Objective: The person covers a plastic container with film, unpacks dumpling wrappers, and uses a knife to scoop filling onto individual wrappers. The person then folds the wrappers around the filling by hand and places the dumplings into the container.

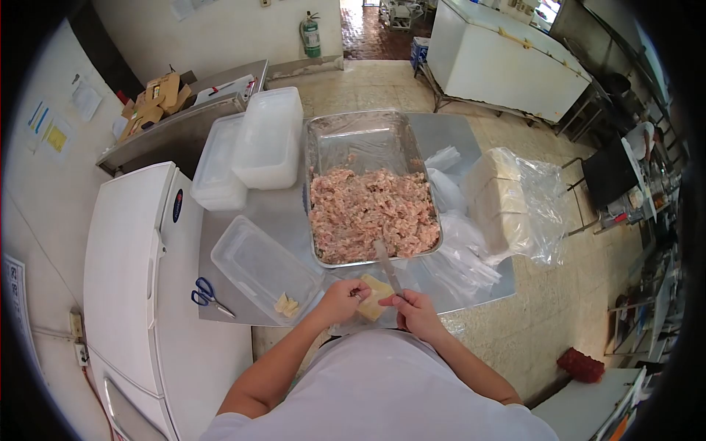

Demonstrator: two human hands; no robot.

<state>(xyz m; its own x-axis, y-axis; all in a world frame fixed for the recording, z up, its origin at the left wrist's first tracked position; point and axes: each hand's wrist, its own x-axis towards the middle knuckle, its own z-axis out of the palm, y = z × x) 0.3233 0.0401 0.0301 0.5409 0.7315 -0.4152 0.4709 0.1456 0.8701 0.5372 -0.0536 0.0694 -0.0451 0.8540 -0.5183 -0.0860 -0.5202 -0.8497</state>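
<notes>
A flat metal spatula or knife [387, 266] is in my right hand [421, 314], its blade pointing up toward the near edge of a large metal tray [357, 125] of ground meat mixture [373, 213]. My left hand [346, 300] has its fingers pinched at the left edge of a square yellowish wrapper sheet [375, 297]; what lies between the fingertips is too small to tell. The sheet is between my two hands, near the table's front edge. To the left, a clear plastic container [257, 257] holds a few small folded yellowish pieces [286, 305] in its near corner.
Blue-handled scissors [211, 296] lie at the table's left. Stacked clear containers [268, 140] stand behind them. Right of the tray are crumpled plastic bags [460, 235] and a bagged stack of pale wrappers [496, 198]. A white refrigerator [132, 242] stands left of the metal table [456, 132].
</notes>
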